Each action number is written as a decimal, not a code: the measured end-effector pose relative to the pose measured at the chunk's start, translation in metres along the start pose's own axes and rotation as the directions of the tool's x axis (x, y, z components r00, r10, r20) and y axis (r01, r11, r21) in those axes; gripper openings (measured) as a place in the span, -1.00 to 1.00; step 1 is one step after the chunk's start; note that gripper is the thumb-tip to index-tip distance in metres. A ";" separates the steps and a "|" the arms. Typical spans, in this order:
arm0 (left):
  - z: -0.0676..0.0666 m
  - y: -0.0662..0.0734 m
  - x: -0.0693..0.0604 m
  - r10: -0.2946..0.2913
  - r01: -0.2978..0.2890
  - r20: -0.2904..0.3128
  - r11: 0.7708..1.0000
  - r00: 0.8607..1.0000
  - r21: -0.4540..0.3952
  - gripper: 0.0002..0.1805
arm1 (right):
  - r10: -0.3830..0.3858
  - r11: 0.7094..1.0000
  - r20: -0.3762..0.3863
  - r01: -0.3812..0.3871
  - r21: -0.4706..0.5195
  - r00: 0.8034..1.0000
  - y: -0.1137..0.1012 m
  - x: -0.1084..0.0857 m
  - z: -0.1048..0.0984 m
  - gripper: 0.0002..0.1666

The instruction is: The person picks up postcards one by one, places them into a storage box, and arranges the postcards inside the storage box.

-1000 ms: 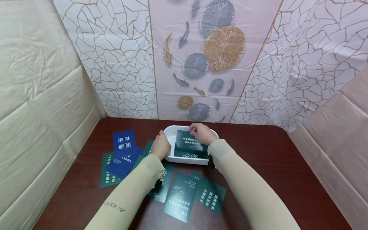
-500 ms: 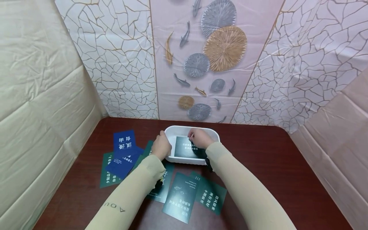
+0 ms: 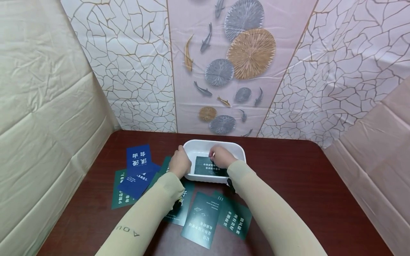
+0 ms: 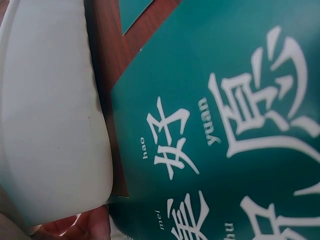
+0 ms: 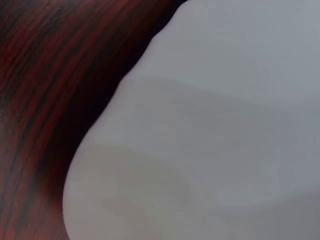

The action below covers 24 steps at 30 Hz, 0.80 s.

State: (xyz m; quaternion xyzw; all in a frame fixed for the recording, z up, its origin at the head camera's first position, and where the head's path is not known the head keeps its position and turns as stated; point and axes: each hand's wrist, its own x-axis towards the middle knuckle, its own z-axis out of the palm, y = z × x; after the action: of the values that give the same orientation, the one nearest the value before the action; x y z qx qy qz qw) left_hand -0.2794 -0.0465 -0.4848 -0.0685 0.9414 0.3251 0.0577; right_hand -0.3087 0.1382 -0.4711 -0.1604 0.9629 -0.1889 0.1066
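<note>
In the head view, a white tray [image 3: 200, 144] stands at the middle back of the table. My left hand [image 3: 179, 163] grips its left end; the left wrist view shows curled fingertips [image 4: 97, 223] at the bottom edge of the tray's wall [image 4: 55, 110]. Over the tray, my right hand [image 3: 222, 157] pinches the far edge of a green card [image 3: 205, 168] with white writing, which lies low inside, towards the near wall. Only the tray's outer side [image 5: 200, 130] and the table show in the right wrist view, with no fingers visible.
Blue cards [image 3: 138, 155] overlap a green card [image 3: 117, 193] on the left. Several more green cards [image 3: 200, 222] lie fanned out in front of the tray, partly beneath my left forearm. A patterned cloth [image 3: 221, 73] hangs behind the table [image 3: 288, 170].
My right hand has lowered the pinched green card into the tray and moved slightly nearer and left. The lower card's large writing is now covered. My left hand keeps its grip on the tray.
</note>
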 end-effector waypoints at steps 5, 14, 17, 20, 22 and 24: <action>0.000 0.000 0.000 0.007 -0.007 -0.002 1.000 1.000 0.010 -0.18 | 0.028 1.000 0.015 -0.028 -0.015 1.000 0.000 0.000 0.003 -0.92; 0.001 0.000 0.001 0.005 -0.005 -0.008 1.000 1.000 0.003 -0.15 | 0.013 0.999 0.017 -0.012 -0.033 1.000 -0.002 -0.002 0.005 -0.92; 0.001 0.000 0.001 0.003 -0.003 -0.009 1.000 1.000 0.006 -0.15 | 0.010 0.999 0.012 -0.009 -0.042 1.000 -0.002 -0.001 0.007 -0.92; 0.002 0.000 0.001 0.000 0.000 -0.009 1.000 1.000 0.005 -0.15 | 0.023 0.999 0.012 -0.022 -0.045 1.000 -0.001 0.000 0.009 -0.91; 0.002 0.000 0.001 -0.002 0.002 -0.008 1.000 1.000 0.003 -0.15 | 0.032 0.999 0.011 -0.032 -0.042 0.999 0.000 0.000 0.010 -0.91; 0.002 0.000 0.001 -0.001 0.001 -0.009 1.000 1.000 0.003 -0.15 | 0.040 0.998 0.012 -0.039 -0.042 0.999 0.001 0.001 0.011 -0.91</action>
State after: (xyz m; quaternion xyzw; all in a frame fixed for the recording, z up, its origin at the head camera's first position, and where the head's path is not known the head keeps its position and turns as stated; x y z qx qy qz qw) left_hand -0.2805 -0.0453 -0.4869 -0.0703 0.9421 0.3234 0.0536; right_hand -0.3068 0.1350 -0.4819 -0.1446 0.9689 -0.1657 0.1133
